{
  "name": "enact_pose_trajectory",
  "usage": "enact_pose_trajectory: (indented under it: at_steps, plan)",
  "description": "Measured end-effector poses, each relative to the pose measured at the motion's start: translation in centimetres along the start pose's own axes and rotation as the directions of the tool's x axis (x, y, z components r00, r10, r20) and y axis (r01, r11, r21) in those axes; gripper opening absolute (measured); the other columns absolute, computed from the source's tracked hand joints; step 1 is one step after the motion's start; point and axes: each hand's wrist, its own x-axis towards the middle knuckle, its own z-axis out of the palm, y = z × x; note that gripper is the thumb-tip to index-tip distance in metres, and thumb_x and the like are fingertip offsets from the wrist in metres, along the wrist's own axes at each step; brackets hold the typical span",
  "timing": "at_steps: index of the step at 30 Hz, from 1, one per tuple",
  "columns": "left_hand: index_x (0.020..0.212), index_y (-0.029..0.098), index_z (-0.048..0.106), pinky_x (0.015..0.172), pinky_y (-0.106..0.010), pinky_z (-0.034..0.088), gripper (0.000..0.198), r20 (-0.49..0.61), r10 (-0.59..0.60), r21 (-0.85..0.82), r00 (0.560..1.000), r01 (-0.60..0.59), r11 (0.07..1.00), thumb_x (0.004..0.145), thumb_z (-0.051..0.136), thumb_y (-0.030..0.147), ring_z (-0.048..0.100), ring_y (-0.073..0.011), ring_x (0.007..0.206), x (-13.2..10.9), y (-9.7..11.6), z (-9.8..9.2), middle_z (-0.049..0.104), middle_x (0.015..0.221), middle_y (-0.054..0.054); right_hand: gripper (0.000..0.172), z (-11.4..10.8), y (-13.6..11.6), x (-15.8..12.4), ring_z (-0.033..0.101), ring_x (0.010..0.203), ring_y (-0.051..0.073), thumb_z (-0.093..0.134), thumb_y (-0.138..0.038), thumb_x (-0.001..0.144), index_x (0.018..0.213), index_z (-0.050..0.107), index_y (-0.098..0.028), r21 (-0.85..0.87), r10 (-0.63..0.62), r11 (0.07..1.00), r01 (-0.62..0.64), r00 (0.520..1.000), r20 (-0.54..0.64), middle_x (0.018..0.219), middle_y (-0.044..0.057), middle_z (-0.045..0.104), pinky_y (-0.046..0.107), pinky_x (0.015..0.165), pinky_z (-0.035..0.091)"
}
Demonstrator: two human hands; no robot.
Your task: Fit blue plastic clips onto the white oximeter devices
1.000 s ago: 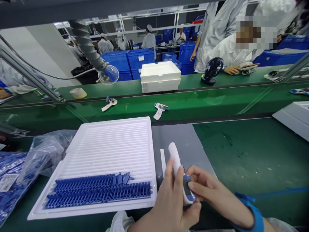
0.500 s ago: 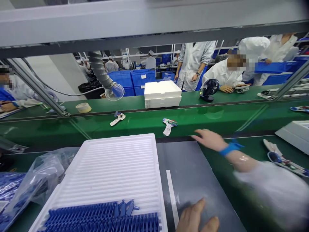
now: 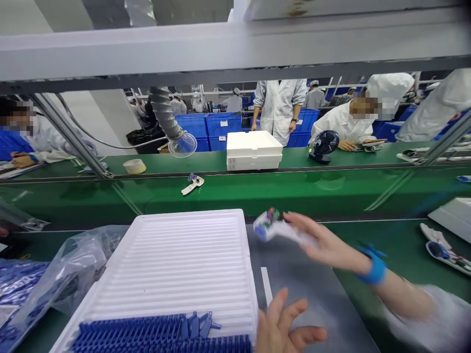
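Observation:
My right hand [image 3: 329,246], slightly blurred, grips a white plastic handheld housing with a green circuit board on it [image 3: 274,226], just above the near edge of the green conveyor belt [image 3: 257,198]. My left hand [image 3: 283,324] hangs at the bottom of the view with its fingers spread, holding nothing, over a dark grey work mat [image 3: 312,309]. It is nearest to a white foam tray [image 3: 176,260], whose near end holds rows of blue plastic parts [image 3: 158,340]. A similar housing [image 3: 192,184] lies farther along the belt.
A clear plastic bag of blue parts [image 3: 62,267] lies left of the tray. Two white devices [image 3: 443,252] and a white box [image 3: 452,215] sit on the green bench at right. Co-workers sit and stand beyond the belt, among foam boxes, a desk fan and blue crates.
The housing that lay on the belt is now in my right hand, lifted toward me. My left hand has risen and spread its fingers. The view has tilted slightly.

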Motion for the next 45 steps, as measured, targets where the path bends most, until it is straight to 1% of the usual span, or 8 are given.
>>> enact_pose_trajectory:
  at_steps: [4, 8, 13, 18, 22, 26, 29, 45]
  plan:
    - [0.11, 0.008, 0.061, 0.066, -0.031, 0.045, 0.092, 0.125, -0.186, -0.082, 0.975, 0.197, 0.977, 0.054, 0.053, 0.081, 0.062, -0.0275, 0.084, -0.1, 0.6, 1.4, 0.067, 0.09, -0.016, 0.069, -0.8, -4.0, -10.0, 0.049, 0.12, 0.025, 0.056, -0.017, 0.082, 0.143, 0.026, -0.03, 0.013, -0.239, 0.97, 0.244, 0.936, 0.259, 0.138, 0.006, 0.044, 0.033, 0.095, 0.048]
    - [0.127, 0.009, 0.044, 0.071, -0.035, 0.046, 0.082, 0.093, -0.183, 0.436, 0.979, 0.125, 0.891, 0.058, 0.071, 0.044, 0.062, -0.0255, 0.079, -0.2, 0.5, 2.5, 0.064, 0.091, -0.015, 0.072, -1.0, -6.2, -11.8, 0.052, 0.117, 0.025, 0.062, -0.031, 0.083, 0.143, 0.022, -0.031, 0.024, -0.178, 0.984, 0.176, 0.971, 0.162, 0.133, 0.007, 0.05, 0.028, 0.089, 0.053]
    - [0.133, 0.023, 0.038, 0.1, -0.052, 0.035, 0.069, 0.176, 0.299, 0.983, 0.938, -0.185, 0.002, 0.067, 0.053, 0.011, 0.033, -0.0377, 0.13, -1.1, 0.3, 3.1, 0.007, 0.152, -0.014, 0.045, -0.3, -8.1, -10.0, 0.06, 0.098, 0.019, 0.052, -0.02, 0.088, 0.131, 0.041, -0.028, -0.111, -0.119, 0.982, 0.156, 0.952, 0.281, 0.122, 0.008, 0.051, 0.027, 0.078, 0.055]
    - [0.132, 0.026, 0.035, 0.097, -0.049, 0.041, 0.069, 0.131, 0.305, 0.988, 0.943, -0.101, -0.113, 0.067, 0.048, 0.006, 0.032, -0.0358, 0.132, -2.0, 0.3, 3.2, 0.01, 0.151, -0.012, 0.033, 1.0, -8.9, -9.9, 0.061, 0.085, 0.02, 0.042, -0.009, 0.084, 0.114, 0.052, -0.019, -0.255, -0.153, 0.94, 0.227, 0.948, 0.278, 0.115, 0.011, 0.053, 0.03, 0.063, 0.054]
    - [0.129, 0.026, 0.036, 0.1, -0.047, 0.038, 0.068, 0.077, 0.259, 0.993, 0.963, -0.098, 0.068, 0.066, 0.05, 0.005, 0.035, -0.0331, 0.129, -2.5, 1.4, 3.3, 0.007, 0.15, -0.011, 0.031, 1.2, -9.0, -10.0, 0.06, 0.081, 0.021, 0.034, -0.003, 0.082, 0.102, 0.053, -0.018, -0.329, -0.302, 0.88, 0.342, 0.939, 0.167, 0.1, 0.009, 0.06, 0.036, 0.068, 0.05]
    - [0.126, 0.022, 0.043, 0.093, -0.037, 0.041, 0.067, 0.199, -0.081, 0.769, 0.977, -0.104, 0.63, 0.067, 0.073, 0.027, 0.053, -0.0248, 0.109, -2.9, 2.5, 3.1, 0.047, 0.127, -0.011, 0.016, 0.8, -8.9, -10.0, 0.056, 0.099, 0.02, 0.045, -0.009, 0.086, 0.096, 0.052, -0.02, -0.143, -0.364, 0.901, 0.409, 0.894, 0.262, 0.1, 0.005, 0.062, 0.036, 0.085, 0.045]
    - [0.123, 0.015, 0.047, 0.077, -0.028, 0.043, 0.075, 0.308, -0.228, 0.52, 0.924, 0.037, 0.853, 0.063, 0.077, 0.048, 0.058, -0.0167, 0.084, -2.8, 2.5, 3.0, 0.061, 0.085, -0.005, 0.021, 0.9, -8.4, -10.4, 0.046, 0.117, 0.021, 0.055, -0.016, 0.087, 0.107, 0.051, -0.022, -0.088, -0.44, 0.88, 0.468, 0.87, 0.224, 0.112, 0.005, 0.061, 0.034, 0.09, 0.043]
    - [0.116, 0.015, 0.052, 0.072, -0.02, 0.037, 0.069, 0.221, -0.194, 0.284, 0.956, 0.127, 0.95, 0.058, 0.084, 0.036, 0.053, -0.0081, 0.076, -3.3, 2.2, 3.6, 0.057, 0.089, -0.004, 0.044, 2.7, -6.2, -12.3, 0.061, 0.105, 0.019, 0.044, -0.015, 0.094, 0.138, 0.04, -0.016, -0.1, -0.647, 0.76, 0.642, 0.762, -0.03, 0.107, 0.007, 0.068, 0.028, 0.095, 0.047]
